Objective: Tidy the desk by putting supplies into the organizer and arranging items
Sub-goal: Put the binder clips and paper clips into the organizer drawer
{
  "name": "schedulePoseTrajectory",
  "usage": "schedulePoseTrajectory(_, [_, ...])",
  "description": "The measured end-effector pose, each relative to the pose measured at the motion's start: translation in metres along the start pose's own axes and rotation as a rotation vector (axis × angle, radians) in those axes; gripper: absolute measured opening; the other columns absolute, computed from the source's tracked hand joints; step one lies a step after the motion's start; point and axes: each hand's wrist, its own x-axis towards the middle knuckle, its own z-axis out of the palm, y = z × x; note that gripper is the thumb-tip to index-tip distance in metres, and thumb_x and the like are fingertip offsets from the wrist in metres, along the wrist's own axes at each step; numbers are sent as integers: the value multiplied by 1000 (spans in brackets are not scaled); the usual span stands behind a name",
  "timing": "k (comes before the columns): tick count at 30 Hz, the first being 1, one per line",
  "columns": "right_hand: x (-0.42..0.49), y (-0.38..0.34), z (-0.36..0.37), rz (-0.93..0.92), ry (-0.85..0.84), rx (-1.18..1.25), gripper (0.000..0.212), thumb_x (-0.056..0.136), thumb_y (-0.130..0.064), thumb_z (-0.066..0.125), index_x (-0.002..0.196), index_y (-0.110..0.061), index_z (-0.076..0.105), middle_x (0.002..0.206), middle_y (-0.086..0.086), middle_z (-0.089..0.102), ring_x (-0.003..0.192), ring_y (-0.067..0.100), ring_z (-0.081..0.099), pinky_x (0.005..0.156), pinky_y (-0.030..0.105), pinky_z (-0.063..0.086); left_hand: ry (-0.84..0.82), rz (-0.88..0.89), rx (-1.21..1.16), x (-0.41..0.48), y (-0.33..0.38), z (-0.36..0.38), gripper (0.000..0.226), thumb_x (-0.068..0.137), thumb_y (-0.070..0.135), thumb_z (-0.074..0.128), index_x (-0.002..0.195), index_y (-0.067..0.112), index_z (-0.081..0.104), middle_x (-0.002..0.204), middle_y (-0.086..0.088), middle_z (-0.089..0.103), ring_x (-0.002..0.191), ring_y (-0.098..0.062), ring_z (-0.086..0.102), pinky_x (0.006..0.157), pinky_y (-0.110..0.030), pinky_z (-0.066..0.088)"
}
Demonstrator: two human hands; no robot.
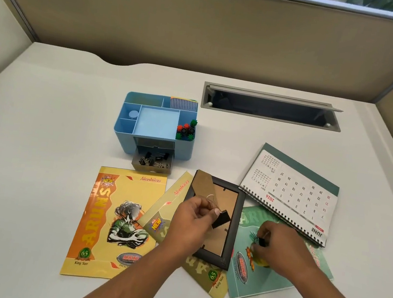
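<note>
Head view shows your left hand (191, 219) pinching a black binder clip (222, 218) above the picture frame (234, 228), while your right hand (282, 248) pinches a smaller clip (262, 241) over the teal notebook (259, 290). Both clips are well nearer to you than the blue organizer (124, 137), whose open drawer (151, 169) holds more clips.

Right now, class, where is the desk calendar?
In the head view, the desk calendar lies flat on the right side of the desk, right of the black picture frame, its spiral edge overlapping the teal notebook.
</note>
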Motion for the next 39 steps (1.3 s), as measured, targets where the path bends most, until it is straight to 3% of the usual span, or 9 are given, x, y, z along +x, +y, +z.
schedulePoseTrajectory(4, [1, -7, 8, 2, -8, -12, 10, 72, -19, 68, 74, -24, 60, 73, -6, 62, 69, 13, 61, 58, 29, 48, 22, -12, -6, -4, -2, -13, 7, 85, 12, 73, 88, 15, 68, 69, -4, 68, 77, -21, 71, 78, -47, 59])
schedulePoseTrajectory(6, [0, -13, 4, 8, -14, -16, 12, 71, -16, 68, 72, -24, 58, 72, -6, 62, 68, 13, 61, 55, 27, 46, 44, -14, -15, -6, -2, -22, 8, 85, 13, 74, 88, 17, 67, 72, -7, 71, 79, -27, 71, 78, -49, 59])
schedulePoseTrajectory(11, [-1, -47, -23, -56, 81, 174, 17, 68, -10, 74, 69, -20, 61, 70, -2, 65, 63, 15, 60, 59, 31, 47, 86, -38, -53, -12, -7, -50, 7, 87, 22, 73, 86, 19, 66, 77, -8, 75, 71, -25, 67, 71, -42, 52])
schedulePoseTrajectory(15, [5, -86, -35, -89, 47, 357, 16, 69, -9, 75, 72, -19, 63, 74, 0, 67, 59, 17, 57, 56, 26, 44, 127, -59, -83, -13, -11, -66, 7, 87, 17, 73, 87, 15, 66, 76, -11, 73, 77, -37, 68, 65, -39, 52])
schedulePoseTrajectory(20, [9, -126, -17, -129, -15, 385, 14, 71, -8, 74, 75, -17, 65, 77, -2, 69, 67, 17, 65, 60, 27, 51, 131, -63, -110, -9, -10, -83, 7, 86, 18, 74, 85, 14, 67, 81, -11, 75, 83, -34, 71, 78, -50, 57])
schedulePoseTrajectory(26, [18, -158, 11, -188, -88, 450, 15, 73, -8, 76, 77, -20, 66, 78, -3, 68, 72, 12, 63, 62, 18, 48, 235, -59, -97, 11, -10, -109, 8, 85, 19, 75, 83, 16, 68, 79, -6, 75, 78, -26, 72, 67, -37, 56])
schedulePoseTrajectory(31, [39, -180, 19, -122, -107, 639, 14, 77, -13, 80, 85, -16, 68, 71, 2, 66, 62, 10, 59, 59, 23, 47, 389, -30, -93, 36, -1, -132, 9, 85, 22, 74, 80, 19, 68, 73, 0, 73, 63, -12, 67, 58, -27, 48])
schedulePoseTrajectory(34, [57, -195, 19, -73, -43, 732, 16, 77, -16, 81, 87, -13, 69, 71, 6, 67, 61, 12, 62, 59, 24, 46, 400, -29, -149, 52, 9, -141, 9, 88, 21, 70, 85, 13, 67, 77, 0, 74, 70, -9, 73, 48, -21, 47])
schedulePoseTrajectory(39, [84, -215, 19, -28, 17, 756, 12, 80, -20, 78, 84, -17, 68, 69, 2, 67, 62, 13, 62, 65, 30, 50, 363, -87, -235, 76, 13, -147, 10, 90, 17, 68, 84, 10, 67, 78, -4, 73, 74, -12, 74, 57, -22, 58])
